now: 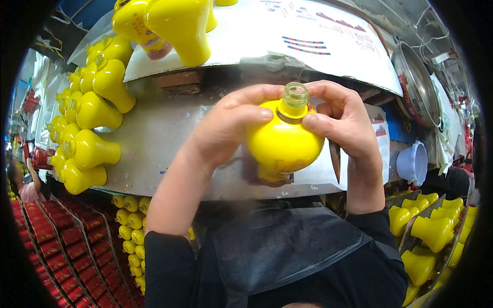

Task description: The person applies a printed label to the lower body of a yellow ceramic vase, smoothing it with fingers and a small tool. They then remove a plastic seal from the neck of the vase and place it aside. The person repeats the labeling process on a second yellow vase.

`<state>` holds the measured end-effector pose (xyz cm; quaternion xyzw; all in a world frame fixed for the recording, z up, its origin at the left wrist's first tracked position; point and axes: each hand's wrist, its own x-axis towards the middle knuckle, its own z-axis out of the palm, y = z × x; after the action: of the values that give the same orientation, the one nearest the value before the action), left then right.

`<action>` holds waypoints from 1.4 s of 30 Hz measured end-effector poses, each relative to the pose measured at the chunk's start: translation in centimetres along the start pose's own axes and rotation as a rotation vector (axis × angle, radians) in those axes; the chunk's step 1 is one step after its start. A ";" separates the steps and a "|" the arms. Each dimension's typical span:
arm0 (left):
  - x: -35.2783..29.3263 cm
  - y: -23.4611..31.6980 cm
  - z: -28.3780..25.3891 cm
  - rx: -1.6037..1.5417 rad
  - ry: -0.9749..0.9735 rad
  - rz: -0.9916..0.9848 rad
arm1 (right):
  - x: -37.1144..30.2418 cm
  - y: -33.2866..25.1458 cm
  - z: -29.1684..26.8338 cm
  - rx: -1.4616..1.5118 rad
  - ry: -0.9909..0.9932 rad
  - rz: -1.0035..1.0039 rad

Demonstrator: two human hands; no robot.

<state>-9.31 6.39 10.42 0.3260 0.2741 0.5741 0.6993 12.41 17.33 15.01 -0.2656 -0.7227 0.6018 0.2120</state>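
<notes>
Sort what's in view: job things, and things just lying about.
Part of the job:
yellow bottle between left hand and right hand
neck band
pointed brown tool at right hand
probably the printed strips

Apparently just lying about:
pale bucket
round metal pan

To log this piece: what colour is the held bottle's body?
Bottle body: glossy yellow, clearest in the head view.

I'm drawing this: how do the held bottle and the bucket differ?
The bottle is mostly yellow, the bucket pale blue. The bottle has a narrow neck, the bucket a wide mouth. The left hand and right hand hold the bottle; neither touches the bucket. Both look rounded.
</notes>
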 end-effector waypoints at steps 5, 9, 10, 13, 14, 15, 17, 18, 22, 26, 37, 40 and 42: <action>0.8 1.5 0.4 0.146 -0.026 0.036 | -0.2 -0.6 0.1 -0.063 -0.002 0.032; 0.1 2.3 3.4 0.496 0.262 0.267 | -0.4 -1.1 0.4 -0.104 0.006 0.008; -0.2 2.4 4.3 0.624 0.312 0.284 | -0.6 -1.3 0.5 -0.097 0.003 -0.011; -0.5 2.5 6.6 0.833 0.419 0.373 | -1.2 -1.5 0.5 -0.118 -0.011 -0.018; -0.7 2.6 7.0 0.895 0.424 0.392 | -1.4 -1.5 0.4 -0.129 -0.013 -0.026; -0.8 2.7 7.4 0.949 0.417 0.430 | -1.7 -1.5 0.3 -0.138 -0.015 -0.033; -1.1 3.1 7.5 0.891 0.372 0.400 | -2.2 -1.4 0.3 -0.116 -0.007 -0.108; -1.3 3.1 7.5 0.848 0.347 0.395 | -2.4 -1.3 0.3 -0.116 -0.004 -0.121; -1.9 2.6 7.0 0.650 0.300 0.315 | -3.6 -0.9 0.6 -0.140 0.058 -0.257; -2.2 1.9 6.9 0.812 0.266 0.461 | -4.2 -0.6 0.9 -0.165 0.101 -0.278; -2.9 1.1 8.3 0.873 0.385 0.524 | -4.1 -1.3 1.9 -0.252 0.176 -0.296; -3.3 1.1 8.0 0.824 0.340 0.506 | -4.4 -1.5 2.1 -0.315 0.192 -0.344; -3.5 1.0 7.8 0.758 0.301 0.483 | -4.6 -1.6 2.1 -0.333 0.196 -0.348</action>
<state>-4.67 1.97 16.18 0.5260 0.4787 0.6207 0.3300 14.40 12.59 16.22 -0.2258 -0.8226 0.4003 0.3347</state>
